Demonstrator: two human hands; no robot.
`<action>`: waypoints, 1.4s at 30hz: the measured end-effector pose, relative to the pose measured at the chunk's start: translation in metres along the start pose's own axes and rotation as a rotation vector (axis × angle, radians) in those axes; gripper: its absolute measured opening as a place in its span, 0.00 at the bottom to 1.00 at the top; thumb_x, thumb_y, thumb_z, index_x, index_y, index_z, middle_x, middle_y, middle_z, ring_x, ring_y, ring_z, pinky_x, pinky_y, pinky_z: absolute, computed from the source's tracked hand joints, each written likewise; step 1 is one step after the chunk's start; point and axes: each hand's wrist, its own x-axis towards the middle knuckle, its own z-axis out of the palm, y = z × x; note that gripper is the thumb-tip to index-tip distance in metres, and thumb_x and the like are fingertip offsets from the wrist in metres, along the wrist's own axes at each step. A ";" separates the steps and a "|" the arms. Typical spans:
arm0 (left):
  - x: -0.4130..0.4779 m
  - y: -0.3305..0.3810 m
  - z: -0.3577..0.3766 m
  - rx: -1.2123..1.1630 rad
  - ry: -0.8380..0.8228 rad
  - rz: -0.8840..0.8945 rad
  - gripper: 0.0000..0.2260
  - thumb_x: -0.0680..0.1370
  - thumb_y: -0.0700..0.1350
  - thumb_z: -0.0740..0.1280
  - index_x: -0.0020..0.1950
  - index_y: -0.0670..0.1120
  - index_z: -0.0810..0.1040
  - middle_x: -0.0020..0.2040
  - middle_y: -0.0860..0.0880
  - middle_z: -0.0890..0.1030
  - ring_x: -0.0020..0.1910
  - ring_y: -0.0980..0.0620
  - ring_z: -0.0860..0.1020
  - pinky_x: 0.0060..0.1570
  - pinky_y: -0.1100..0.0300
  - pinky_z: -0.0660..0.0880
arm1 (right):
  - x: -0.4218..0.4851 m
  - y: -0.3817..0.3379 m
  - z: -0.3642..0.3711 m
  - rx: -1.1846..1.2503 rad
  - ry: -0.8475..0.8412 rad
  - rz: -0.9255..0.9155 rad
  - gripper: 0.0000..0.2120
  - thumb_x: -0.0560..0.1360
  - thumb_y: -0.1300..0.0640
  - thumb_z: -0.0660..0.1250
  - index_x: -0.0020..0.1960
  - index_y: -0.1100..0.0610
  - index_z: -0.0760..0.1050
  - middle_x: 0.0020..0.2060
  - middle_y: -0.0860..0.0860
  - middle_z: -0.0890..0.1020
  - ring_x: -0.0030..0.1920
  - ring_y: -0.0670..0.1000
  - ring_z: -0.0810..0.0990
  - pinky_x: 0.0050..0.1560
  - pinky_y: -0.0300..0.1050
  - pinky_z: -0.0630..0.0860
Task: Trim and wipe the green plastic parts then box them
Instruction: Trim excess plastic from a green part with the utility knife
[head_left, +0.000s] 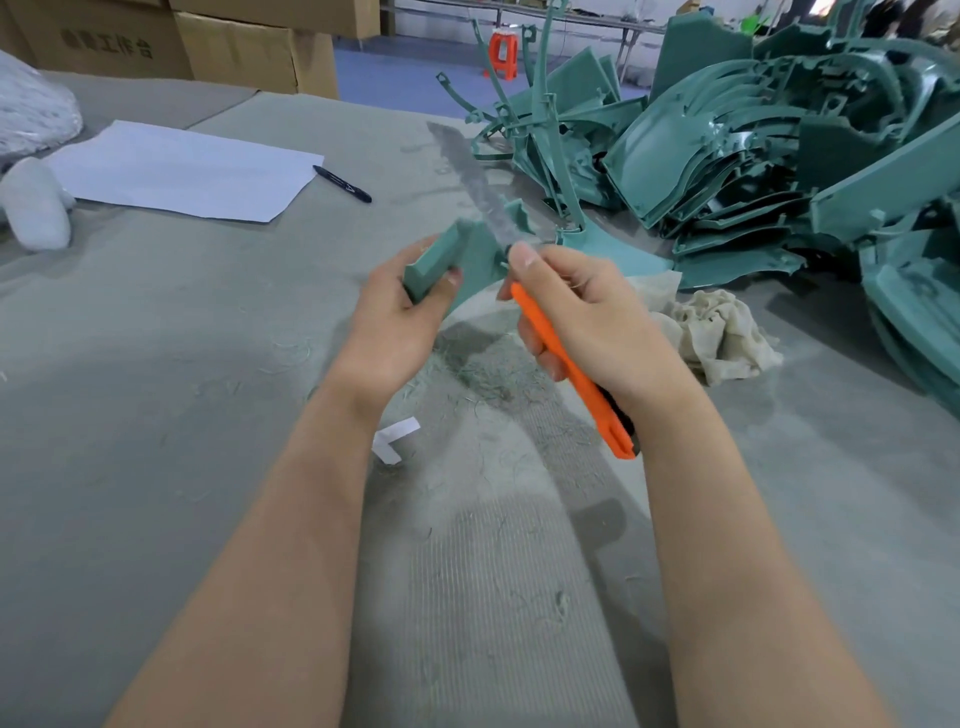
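A green plastic part (440, 258) was held above the grey felt-covered table (156, 374), just in front of the person, gripped by the left hand (395, 322) with the fingers curled round its blocky end. Its full outline could not be made out, since much of it was hidden behind both hands, and it could not be told where it ended and a flat green piece behind it began. An orange utility knife (574, 374) was clasped in the right hand (592, 312), the thumb laid near the base of the long extended blade (475, 179), which was blurred and pointed away and to the left, just beside the part; contact between blade and part could not be judged. Fine green shavings (483, 374) were scattered below the hands, near a white paper scrap (396, 439). A crumpled cloth (724, 332) was seen to the right, beside a large pile of green parts (753, 150) cut off by the frame edge. Farther left lay a paper sheet (182, 171) and a black marker (343, 183), with cardboard boxes (234, 47) behind.
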 end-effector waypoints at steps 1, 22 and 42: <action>0.000 0.001 0.000 -0.002 0.001 -0.001 0.12 0.80 0.37 0.62 0.48 0.55 0.76 0.38 0.63 0.78 0.39 0.67 0.75 0.43 0.73 0.70 | 0.001 0.002 -0.002 -0.039 0.055 -0.017 0.21 0.81 0.47 0.60 0.45 0.66 0.73 0.24 0.52 0.71 0.22 0.47 0.68 0.24 0.40 0.67; -0.002 0.010 0.003 -0.090 -0.007 -0.120 0.11 0.80 0.34 0.61 0.63 0.40 0.73 0.47 0.52 0.80 0.40 0.67 0.78 0.44 0.71 0.73 | -0.004 -0.008 0.015 -0.440 -0.156 -0.194 0.16 0.80 0.50 0.63 0.38 0.60 0.74 0.26 0.56 0.72 0.24 0.45 0.69 0.28 0.42 0.68; -0.016 0.028 0.032 0.573 0.051 0.320 0.24 0.72 0.29 0.59 0.67 0.42 0.73 0.62 0.45 0.78 0.61 0.43 0.74 0.62 0.46 0.70 | 0.000 -0.013 -0.005 0.212 0.267 -0.054 0.17 0.74 0.58 0.69 0.46 0.73 0.71 0.27 0.48 0.77 0.23 0.48 0.67 0.23 0.36 0.65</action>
